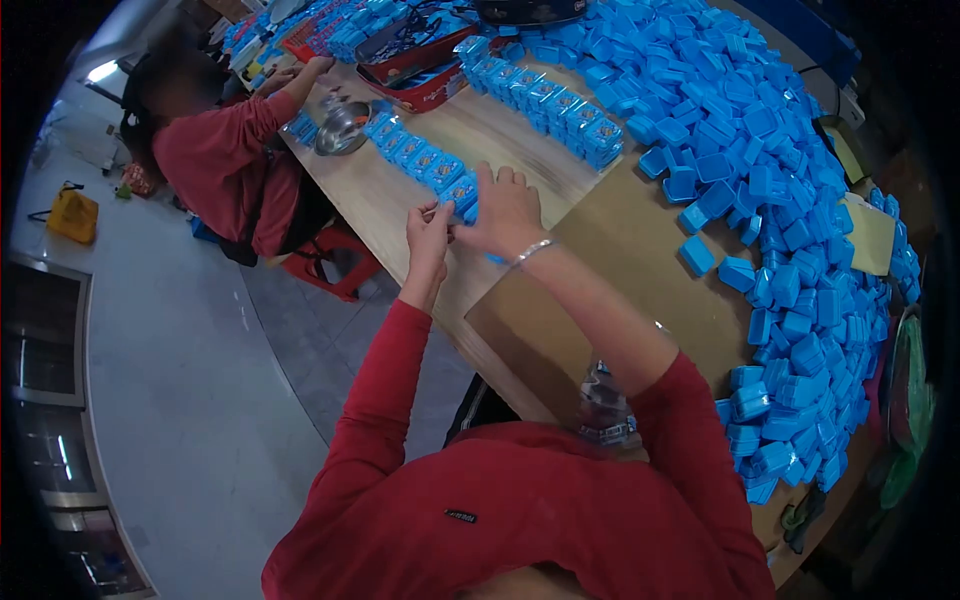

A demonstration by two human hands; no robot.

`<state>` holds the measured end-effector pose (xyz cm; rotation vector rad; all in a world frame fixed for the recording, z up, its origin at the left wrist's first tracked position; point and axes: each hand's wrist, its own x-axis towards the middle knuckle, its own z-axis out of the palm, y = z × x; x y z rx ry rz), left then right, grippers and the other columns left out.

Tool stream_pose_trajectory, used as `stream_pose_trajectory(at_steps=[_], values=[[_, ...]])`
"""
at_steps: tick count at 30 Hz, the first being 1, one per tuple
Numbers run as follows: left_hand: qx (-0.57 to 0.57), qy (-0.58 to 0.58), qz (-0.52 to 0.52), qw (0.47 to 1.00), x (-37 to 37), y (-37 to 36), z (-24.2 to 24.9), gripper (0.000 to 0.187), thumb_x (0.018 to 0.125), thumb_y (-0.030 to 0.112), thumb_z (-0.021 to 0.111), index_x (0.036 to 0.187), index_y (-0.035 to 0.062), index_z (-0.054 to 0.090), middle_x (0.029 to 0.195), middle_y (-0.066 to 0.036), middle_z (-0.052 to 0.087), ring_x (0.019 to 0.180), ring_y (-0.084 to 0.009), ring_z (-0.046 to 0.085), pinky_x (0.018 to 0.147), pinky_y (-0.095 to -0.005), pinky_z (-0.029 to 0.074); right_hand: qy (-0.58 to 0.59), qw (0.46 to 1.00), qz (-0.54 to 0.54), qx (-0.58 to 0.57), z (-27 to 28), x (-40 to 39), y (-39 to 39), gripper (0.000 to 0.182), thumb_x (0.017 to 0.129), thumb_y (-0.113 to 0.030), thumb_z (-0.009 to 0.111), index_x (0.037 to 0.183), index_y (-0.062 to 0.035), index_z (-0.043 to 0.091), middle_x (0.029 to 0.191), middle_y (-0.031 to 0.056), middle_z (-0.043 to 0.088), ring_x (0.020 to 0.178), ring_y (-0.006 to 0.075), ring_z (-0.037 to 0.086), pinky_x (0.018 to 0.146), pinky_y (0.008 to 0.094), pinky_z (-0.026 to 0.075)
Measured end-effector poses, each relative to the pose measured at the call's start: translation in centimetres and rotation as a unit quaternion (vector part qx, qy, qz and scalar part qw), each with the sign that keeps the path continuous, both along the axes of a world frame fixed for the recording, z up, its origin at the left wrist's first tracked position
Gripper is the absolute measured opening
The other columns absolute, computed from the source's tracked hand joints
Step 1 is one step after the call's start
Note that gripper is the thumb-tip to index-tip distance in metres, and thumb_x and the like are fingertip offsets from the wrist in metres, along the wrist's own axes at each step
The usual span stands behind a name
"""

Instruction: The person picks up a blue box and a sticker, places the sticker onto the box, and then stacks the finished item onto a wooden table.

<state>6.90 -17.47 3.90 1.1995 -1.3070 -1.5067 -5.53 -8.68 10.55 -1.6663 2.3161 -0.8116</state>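
Note:
A row of small blue plastic boxes point(413, 155) with printed labels runs along the table toward me. At its near end, my right hand point(507, 215) curves around the last blue boxes point(461, 194), fingers on the far side and thumb on the near side. Close beside it, my left hand point(428, 240) is closed in a pinch at the row's left edge; whatever sits between those fingertips is too small to make out. A bit of blue point(494, 258) shows below my right hand.
A second row of labelled blue boxes point(545, 100) stands farther right. Loose blue boxes point(715, 130) heap along the right side, beside a brown board point(640, 235). A metal bowl point(343, 128) and red tray point(430, 92) lie ahead. Another person point(215, 150) sits at the left.

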Motion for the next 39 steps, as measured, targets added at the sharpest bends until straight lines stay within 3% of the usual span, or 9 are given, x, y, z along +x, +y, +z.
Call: stream_pose_trajectory(at_steps=[5,12,17,18,26,33,36,37,39], values=[[0.024,-0.015,-0.017,0.999,0.1,-0.6,0.5,0.04,0.082,0.022,0.068,0.111,0.0042,0.049,0.094,-0.007,0.057,0.064,-0.0123,0.055,0.056,-0.0244,0.041,-0.007,0.999,-0.003,0.045,-0.5,0.0,-2.1,0.081,0.057,-0.038,0.076,0.122,-0.0019,0.042,0.099,0.0196,0.056,0.094,0.0353,0.056,0.078,0.0442,0.047],[0.021,0.007,0.005,1.0,0.3,-0.3,0.0,0.043,0.082,0.026,0.068,0.113,0.0035,0.048,0.097,-0.008,0.057,0.074,-0.015,0.055,0.062,-0.0271,0.043,-0.111,0.99,0.062,-0.066,-1.9,-1.1,-0.5,0.087,0.058,-0.034,0.08,0.126,0.0003,0.038,0.119,0.0246,0.045,0.108,0.0382,0.049,0.09,0.0399,0.044],[-0.243,-0.115,0.02,0.963,1.3,3.3,1.1,0.058,0.082,0.03,0.067,0.123,-0.0006,0.04,0.115,-0.014,0.047,0.089,-0.0196,0.05,0.076,-0.0312,0.044,-0.119,0.978,0.091,-0.142,-0.5,-3.2,3.7,0.098,0.054,-0.033,0.082,0.131,0.001,0.032,0.12,0.0237,0.041,0.11,0.0404,0.043,0.092,0.0438,0.041],[-0.277,-0.152,0.008,0.949,1.4,4.0,1.6,0.061,0.082,0.031,0.067,0.125,-0.0013,0.038,0.118,-0.016,0.044,0.091,-0.0204,0.05,0.078,-0.032,0.044,-0.101,0.982,0.087,-0.134,-0.6,-2.6,4.5,0.096,0.055,-0.032,0.082,0.131,0.0007,0.032,0.12,0.0231,0.041,0.11,0.0399,0.043,0.092,0.0439,0.041],[-0.083,-0.032,-0.031,0.996,0.9,6.0,1.1,0.066,0.084,0.031,0.064,0.133,0.0024,0.032,0.13,-0.02,0.039,0.107,-0.0226,0.047,0.085,-0.0344,0.042,-0.083,0.988,0.024,-0.131,-3.8,-0.1,4.5,0.084,0.061,-0.019,0.077,0.13,0.0007,0.034,0.111,0.021,0.044,0.103,0.0372,0.046,0.089,0.0426,0.041],[-0.014,0.009,-0.061,0.998,0.4,8.6,2.2,0.081,0.08,0.03,0.069,0.139,0.0005,0.023,0.127,-0.022,0.043,0.11,-0.0234,0.047,0.089,-0.0355,0.041,-0.116,0.981,0.055,-0.145,-2.5,-2.3,7.6,0.074,0.067,-0.025,0.077,0.127,-0.0006,0.041,0.115,0.02,0.047,0.108,0.0346,0.048,0.089,0.0405,0.042],[-0.141,-0.17,-0.13,0.967,0.4,9.1,-1.1,0.099,0.071,0.025,0.077,0.139,-0.0056,0.013,0.133,-0.027,0.033,0.123,-0.0345,0.038,0.101,-0.0401,0.034,-0.112,0.99,-0.004,-0.087,-2.6,-5.1,12.5,0.057,0.074,-0.023,0.072,0.121,-0.0011,0.049,0.109,0.0166,0.052,0.102,0.0313,0.054,0.086,0.0383,0.045],[-0.18,-0.177,-0.112,0.961,-0.1,9.1,-1.9,0.108,0.063,0.025,0.081,0.139,-0.0089,0.012,0.133,-0.028,0.031,0.125,-0.0377,0.034,0.104,-0.041,0.031,-0.101,0.992,-0.027,-0.067,-3.0,-6.2,14.6,0.05,0.076,-0.021,0.07,0.118,-0.0013,0.052,0.106,0.0154,0.054,0.098,0.0303,0.055,0.084,0.0376,0.046],[-0.235,-0.176,-0.069,0.953,-0.8,9.0,-2.9,0.106,0.063,0.023,0.08,0.138,-0.0099,0.014,0.134,-0.029,0.031,0.125,-0.0374,0.034,0.105,-0.0397,0.029,-0.094,0.991,-0.09,-0.006,-4.3,-7.2,19.7,0.042,0.079,-0.019,0.067,0.114,-0.0014,0.055,0.101,0.0142,0.057,0.094,0.029,0.058,0.081,0.0363,0.047]])
